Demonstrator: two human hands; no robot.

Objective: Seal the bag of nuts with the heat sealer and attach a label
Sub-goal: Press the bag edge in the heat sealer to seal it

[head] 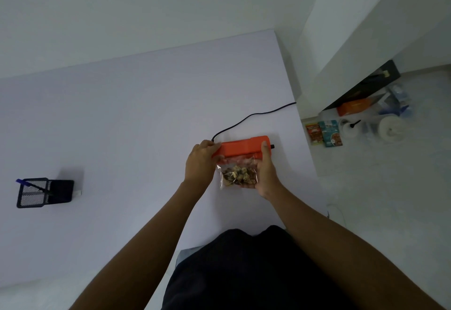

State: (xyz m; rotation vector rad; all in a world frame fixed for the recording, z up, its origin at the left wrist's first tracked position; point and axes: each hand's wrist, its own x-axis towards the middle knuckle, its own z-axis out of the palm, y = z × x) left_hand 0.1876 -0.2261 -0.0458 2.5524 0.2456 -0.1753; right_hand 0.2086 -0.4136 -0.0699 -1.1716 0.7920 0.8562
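Note:
An orange heat sealer [241, 148] lies on the pale table, its black cord [253, 115] running off to the back right. A clear bag of nuts [238, 175] lies in front of it with its top edge tucked under the sealer's arm. My left hand [200, 162] rests on the sealer's left end and presses down on it. My right hand [266, 171] cups the bag's right side from below, its thumb lying on the sealer's right end. No label is visible near the bag.
A black mesh pen holder [45, 192] with a blue pen stands far left on the table [134, 126]. On the floor to the right lie food packets [324, 133], a white round container [390, 129] and an orange box [353, 107]. The table's right edge runs close to the sealer.

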